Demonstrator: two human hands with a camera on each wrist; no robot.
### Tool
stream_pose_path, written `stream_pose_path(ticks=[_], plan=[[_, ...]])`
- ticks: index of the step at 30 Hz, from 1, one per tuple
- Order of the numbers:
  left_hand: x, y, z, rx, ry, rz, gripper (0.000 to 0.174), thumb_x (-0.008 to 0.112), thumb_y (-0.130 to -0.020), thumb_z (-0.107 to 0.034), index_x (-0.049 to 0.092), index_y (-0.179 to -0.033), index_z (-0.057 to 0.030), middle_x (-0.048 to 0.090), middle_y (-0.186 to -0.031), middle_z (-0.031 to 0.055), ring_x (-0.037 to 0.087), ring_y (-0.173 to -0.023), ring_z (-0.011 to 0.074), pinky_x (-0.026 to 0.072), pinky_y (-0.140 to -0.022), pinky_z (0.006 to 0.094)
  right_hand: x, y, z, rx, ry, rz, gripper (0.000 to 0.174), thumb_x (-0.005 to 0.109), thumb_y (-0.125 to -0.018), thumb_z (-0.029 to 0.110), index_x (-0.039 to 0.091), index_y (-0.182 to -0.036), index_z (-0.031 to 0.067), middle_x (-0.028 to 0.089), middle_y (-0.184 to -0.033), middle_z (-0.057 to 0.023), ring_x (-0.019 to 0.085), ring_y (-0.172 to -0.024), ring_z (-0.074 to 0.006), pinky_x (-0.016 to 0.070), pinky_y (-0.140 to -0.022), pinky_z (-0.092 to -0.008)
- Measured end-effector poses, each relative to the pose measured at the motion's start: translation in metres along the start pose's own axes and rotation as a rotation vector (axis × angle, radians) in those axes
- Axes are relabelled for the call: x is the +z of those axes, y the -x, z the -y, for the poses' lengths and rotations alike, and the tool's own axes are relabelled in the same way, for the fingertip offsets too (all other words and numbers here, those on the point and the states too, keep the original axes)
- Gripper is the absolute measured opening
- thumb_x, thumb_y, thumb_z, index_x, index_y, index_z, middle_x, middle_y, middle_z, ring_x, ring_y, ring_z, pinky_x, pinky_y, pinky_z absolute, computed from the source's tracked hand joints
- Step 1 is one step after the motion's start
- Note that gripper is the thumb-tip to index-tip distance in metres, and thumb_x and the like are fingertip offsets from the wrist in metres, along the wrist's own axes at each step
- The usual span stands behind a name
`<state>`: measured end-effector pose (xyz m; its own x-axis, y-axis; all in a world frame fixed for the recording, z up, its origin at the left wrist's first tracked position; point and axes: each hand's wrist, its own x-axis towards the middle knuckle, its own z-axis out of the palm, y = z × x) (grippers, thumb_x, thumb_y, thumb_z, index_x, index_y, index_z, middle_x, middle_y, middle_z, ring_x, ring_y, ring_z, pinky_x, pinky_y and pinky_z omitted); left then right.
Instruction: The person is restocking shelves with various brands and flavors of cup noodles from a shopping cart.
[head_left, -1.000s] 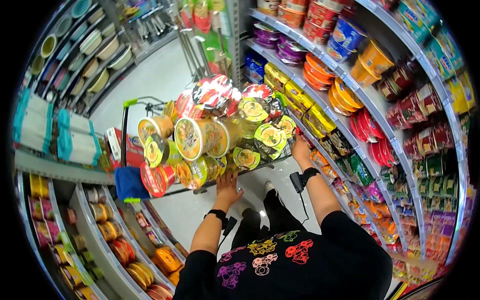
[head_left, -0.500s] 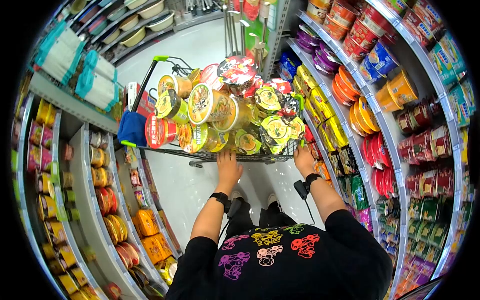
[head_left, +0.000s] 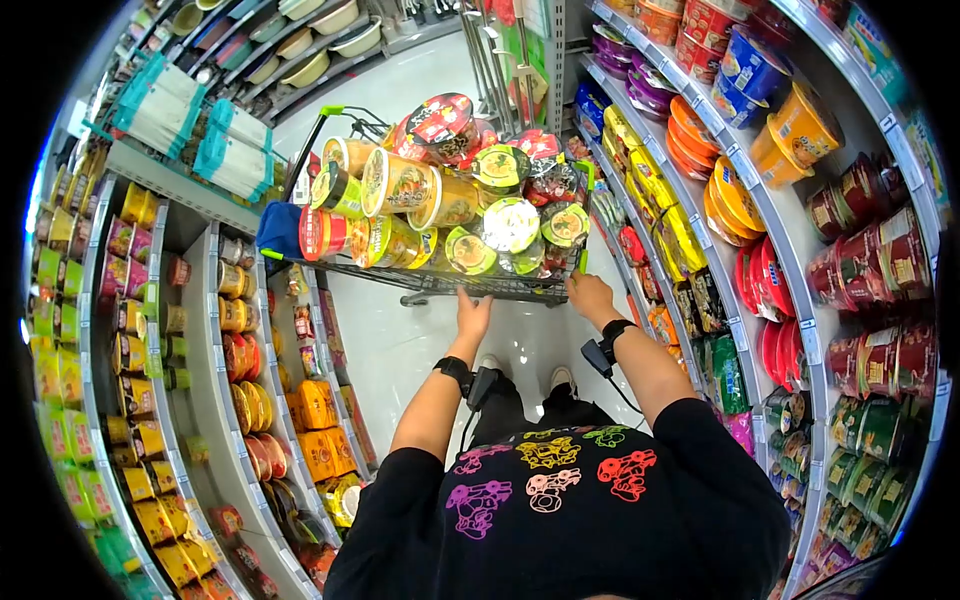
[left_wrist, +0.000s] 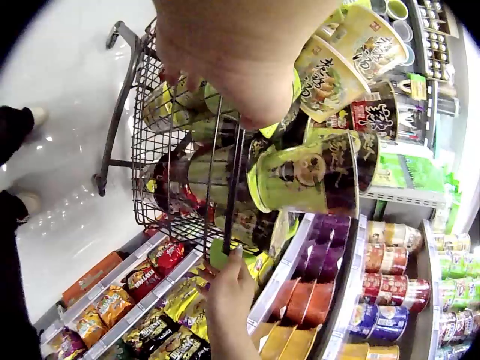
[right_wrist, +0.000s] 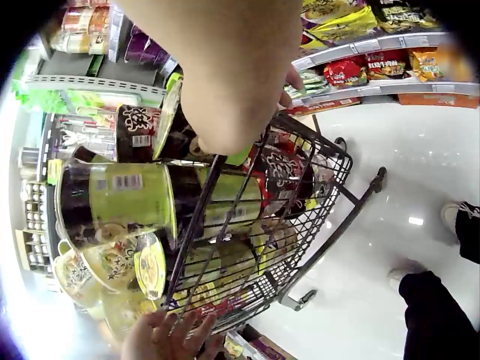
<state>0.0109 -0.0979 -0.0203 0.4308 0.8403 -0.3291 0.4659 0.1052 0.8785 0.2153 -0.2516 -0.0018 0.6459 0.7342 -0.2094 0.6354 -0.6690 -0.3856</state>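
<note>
A wire shopping cart (head_left: pixel 440 284) is heaped with cup and bowl noodles (head_left: pixel 400 190). At the middle of its near side, my left hand (head_left: pixel 473 318) touches the wires; in the right wrist view, this hand (right_wrist: pixel 171 337) has its fingers extended against the basket. My right hand (head_left: pixel 594 300) grips the near right corner, and the left wrist view shows that hand (left_wrist: pixel 231 300) with its thumb at the green corner piece (left_wrist: pixel 219 253). Green-lidded cups (left_wrist: pixel 304 176) lie close above the rim. A blue cloth-like item (head_left: pixel 279 229) hangs at the cart's left end.
Shelves of noodle bowls and packets (head_left: pixel 740 200) rise close on the right. More shelves with packaged food (head_left: pixel 240 350) stand on the left. Basins (head_left: pixel 310 55) line a shelf at the back left, and long poles (head_left: pixel 485 70) stand behind the cart.
The view has turned, with the shelves shifting across it. The cart now sits more level and higher in view than a second ago. Less of my left hand's fingers shows at the cart's edge.
</note>
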Motion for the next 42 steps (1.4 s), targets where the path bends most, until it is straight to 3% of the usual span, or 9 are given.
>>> stream_pose_path(ticks=[5,9,15,19,21,28,33,38,42], plan=[[0.028,0.003,0.027,0.044,-0.135,0.047,0.080,0.052,-0.085,-0.031,0.003,-0.142,-0.0036,0.023,-0.144,0.0200,0.036,-0.126,0.0341,0.0352,-0.098,0.0402,-0.022,0.012,0.000,-0.001,-0.042,0.128,0.035,0.041,-0.088,0.037,0.060,-0.101,0.0101,0.064,-0.088,-0.0173,0.061,-0.084,-0.0345,0.0484,-0.071,-0.0457],[0.008,0.009,0.001,-0.310,0.405,0.110,0.073,0.037,-0.088,-0.047,-0.001,-0.144,-0.0200,0.016,-0.148,0.0076,0.029,-0.130,0.0312,0.0298,-0.096,0.0539,-0.018,0.020,-0.010,-0.033,-0.018,0.138,0.035,0.043,-0.086,0.037,0.061,-0.099,0.0090,0.064,-0.088,-0.0179,0.061,-0.083,-0.0348,0.0488,-0.071,-0.0459],[-0.026,-0.071,0.054,-0.293,0.279,-0.090,0.081,0.035,-0.085,-0.057,-0.001,-0.143,-0.0124,0.013,-0.147,0.0127,0.023,-0.131,0.0331,0.0259,-0.100,0.0543,-0.015,0.041,-0.006,-0.029,0.057,0.323,0.040,0.041,-0.086,0.038,0.062,-0.103,0.0083,0.064,-0.094,-0.0172,0.061,-0.089,-0.0335,0.0487,-0.076,-0.0441],[-0.018,-0.068,0.026,-0.594,0.313,-0.472,0.089,0.055,-0.077,-0.052,0.020,-0.137,0.0027,0.028,-0.139,0.0240,0.036,-0.125,0.0335,0.0304,-0.102,0.0420,-0.014,0.058,0.000,-0.044,0.100,0.460,0.040,0.041,-0.087,0.038,0.062,-0.102,0.0087,0.063,-0.098,-0.0167,0.060,-0.092,-0.0332,0.0478,-0.078,-0.0436],[-0.016,-0.067,0.030,-0.650,0.330,-0.510,0.090,0.055,-0.076,-0.052,0.016,-0.139,-0.0007,0.026,-0.140,0.0249,0.034,-0.125,0.0355,0.0296,-0.103,0.0430,-0.008,0.067,0.004,-0.057,0.114,0.489,0.040,0.041,-0.086,0.038,0.062,-0.103,0.0092,0.063,-0.097,-0.0173,0.059,-0.091,-0.0345,0.0472,-0.078,-0.0442],[-0.025,-0.056,0.048,-0.684,0.385,-0.384,0.096,0.053,-0.077,-0.058,0.002,-0.141,-0.0073,0.036,-0.133,0.0275,0.042,-0.117,0.0404,0.0364,-0.096,0.0451,-0.004,0.085,0.012,0.070,-0.112,0.813,0.049,0.040,-0.087,0.043,0.061,-0.107,0.0036,0.062,-0.102,-0.0187,0.059,-0.096,-0.0312,0.0486,-0.078,-0.0415],[-0.033,-0.050,0.049,-0.561,0.417,-0.416,0.098,0.056,-0.076,-0.057,0.005,-0.140,-0.0048,0.034,-0.133,0.0286,0.041,-0.118,0.0401,0.0371,-0.096,0.0433,0.053,0.073,-0.005,-0.319,0.154,0.893,0.058,0.045,-0.083,0.050,0.061,-0.102,-0.0027,0.063,-0.096,-0.0196,0.061,-0.088,-0.0292,0.0499,-0.065,-0.0392],[-0.058,-0.051,0.054,-0.514,0.471,-0.358,0.104,0.059,-0.074,-0.056,0.001,-0.140,-0.0011,0.028,-0.138,0.0268,0.037,-0.123,0.0361,0.0332,-0.100,0.0376,0.083,0.078,0.005,-0.450,0.208,0.971,0.064,0.049,-0.080,0.053,0.054,-0.116,-0.0003,0.060,-0.107,-0.0205,0.059,-0.093,-0.0323,0.0461,-0.079,-0.0394],[-0.086,-0.056,0.056,-0.480,0.379,-0.329,0.102,0.061,-0.072,-0.052,0.006,-0.140,0.0018,0.031,-0.137,0.0255,0.039,-0.123,0.0342,0.0329,-0.101,0.0350,0.042,0.098,0.054,-0.425,0.114,1.131,0.076,0.048,-0.082,0.051,0.026,-0.139,0.0059,0.036,-0.137,-0.0200,0.038,-0.124,-0.0336,0.0323,-0.101,-0.0378]])
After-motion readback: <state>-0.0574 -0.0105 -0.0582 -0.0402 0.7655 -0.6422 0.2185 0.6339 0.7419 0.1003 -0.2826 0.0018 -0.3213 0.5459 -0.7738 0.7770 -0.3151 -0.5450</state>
